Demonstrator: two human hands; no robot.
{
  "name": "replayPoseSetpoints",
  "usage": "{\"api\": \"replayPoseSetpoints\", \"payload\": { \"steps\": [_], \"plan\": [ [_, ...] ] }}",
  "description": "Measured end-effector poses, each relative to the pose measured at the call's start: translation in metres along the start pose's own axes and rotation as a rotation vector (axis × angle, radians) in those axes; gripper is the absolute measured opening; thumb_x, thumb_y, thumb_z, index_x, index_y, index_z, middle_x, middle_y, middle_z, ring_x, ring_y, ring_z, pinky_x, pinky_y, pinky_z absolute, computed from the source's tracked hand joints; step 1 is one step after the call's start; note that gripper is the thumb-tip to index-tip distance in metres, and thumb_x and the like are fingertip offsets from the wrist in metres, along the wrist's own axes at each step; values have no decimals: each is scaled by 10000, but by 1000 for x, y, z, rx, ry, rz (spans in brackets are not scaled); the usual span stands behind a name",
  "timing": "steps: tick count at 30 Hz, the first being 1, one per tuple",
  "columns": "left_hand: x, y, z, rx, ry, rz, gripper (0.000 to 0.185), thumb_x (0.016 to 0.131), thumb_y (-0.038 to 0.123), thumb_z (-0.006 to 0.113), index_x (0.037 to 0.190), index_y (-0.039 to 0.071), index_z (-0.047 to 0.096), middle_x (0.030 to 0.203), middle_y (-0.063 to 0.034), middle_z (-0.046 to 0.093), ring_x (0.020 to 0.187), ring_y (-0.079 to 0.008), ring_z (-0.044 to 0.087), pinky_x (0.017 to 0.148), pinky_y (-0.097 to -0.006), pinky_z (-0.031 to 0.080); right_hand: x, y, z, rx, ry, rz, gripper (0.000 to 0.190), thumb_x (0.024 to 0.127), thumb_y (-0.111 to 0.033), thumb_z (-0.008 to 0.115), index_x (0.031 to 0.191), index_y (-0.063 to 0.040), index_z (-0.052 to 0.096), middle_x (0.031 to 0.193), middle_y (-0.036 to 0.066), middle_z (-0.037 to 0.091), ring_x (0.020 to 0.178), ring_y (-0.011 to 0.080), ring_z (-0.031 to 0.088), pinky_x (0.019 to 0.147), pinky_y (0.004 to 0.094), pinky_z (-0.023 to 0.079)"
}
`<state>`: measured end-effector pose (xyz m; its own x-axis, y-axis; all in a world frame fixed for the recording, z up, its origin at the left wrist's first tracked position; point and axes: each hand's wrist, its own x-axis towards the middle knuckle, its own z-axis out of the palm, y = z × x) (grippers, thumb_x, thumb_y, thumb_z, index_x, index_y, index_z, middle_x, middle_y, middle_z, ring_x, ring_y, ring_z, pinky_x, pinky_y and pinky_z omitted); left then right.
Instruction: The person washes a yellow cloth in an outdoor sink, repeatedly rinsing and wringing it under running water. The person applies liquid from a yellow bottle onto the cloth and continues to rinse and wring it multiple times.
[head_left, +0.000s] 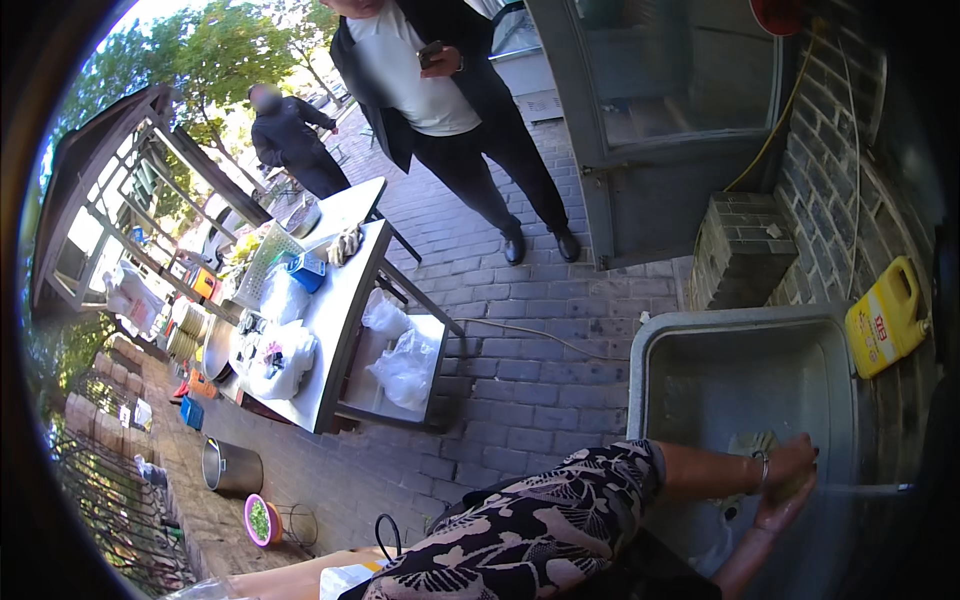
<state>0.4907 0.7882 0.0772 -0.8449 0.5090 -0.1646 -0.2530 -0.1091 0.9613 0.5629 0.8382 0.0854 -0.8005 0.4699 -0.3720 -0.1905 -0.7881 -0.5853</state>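
Observation:
My left hand (796, 459), with a metal bracelet at its wrist, is pressed against my right hand (780, 508) inside a grey sink (679, 360). The fingers overlap, and a small yellowish patch shows between the palms. Whether this is a held thing cannot be made out. Wet-looking skin shines on my right wrist. Behind my left wrist lies a pale, blurred thing (750, 444) on the basin floor. Below it are a dark drain hole (729, 513) and a whitish translucent piece (716, 551). A patterned sleeve (525, 525) covers my left upper arm.
A yellow detergent jug (885, 319) stands by the sink's far-right rim. Across the brick paving (525, 360) is a metal table (330, 330) with bags, gloves and a basket. One person (450, 97) holds a phone near the door (675, 135); another (296, 135) is farther back.

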Motion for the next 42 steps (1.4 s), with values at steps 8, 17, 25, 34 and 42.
{"api": "replayPoseSetpoints", "payload": {
  "steps": [8,17,25,34,42],
  "plan": [
    [28,-52,-28,-235,-424,-476,555,902,567,495,1031,43,625,927,-120,658,857,-212,634,789,-385,501,-5,6,-29,-1184,131,-711,344,963,-277,494,1178,-10,516,1128,126,548,1041,253,534,901,362,437],
    [20,-46,9,909,-274,535,256,846,223,534,1047,80,603,906,-158,581,904,-320,576,800,-391,474,-5,2,-4,118,112,-177,265,936,-284,493,1001,-31,534,1040,92,557,995,227,536,880,379,442],
    [5,-22,-5,-360,-266,-868,540,921,570,456,1123,84,576,1103,-132,610,965,-262,599,858,-424,485,-14,8,-9,-1032,391,-997,145,794,-97,617,895,-45,527,919,137,542,891,309,518,830,408,413],
    [-25,-16,6,-355,-281,-523,231,926,283,541,1012,78,603,956,-79,646,830,-200,630,735,-352,532,3,-7,-41,-44,159,-195,224,826,-191,626,973,-22,611,913,49,612,821,163,580,754,308,491],
    [-6,19,-18,-379,-80,-881,434,933,488,464,965,72,585,827,-97,629,762,-237,610,716,-388,517,-41,32,-2,-1267,48,-1144,260,810,-155,641,1005,-16,540,1061,166,545,1026,330,494,943,436,353]
  ]
}}
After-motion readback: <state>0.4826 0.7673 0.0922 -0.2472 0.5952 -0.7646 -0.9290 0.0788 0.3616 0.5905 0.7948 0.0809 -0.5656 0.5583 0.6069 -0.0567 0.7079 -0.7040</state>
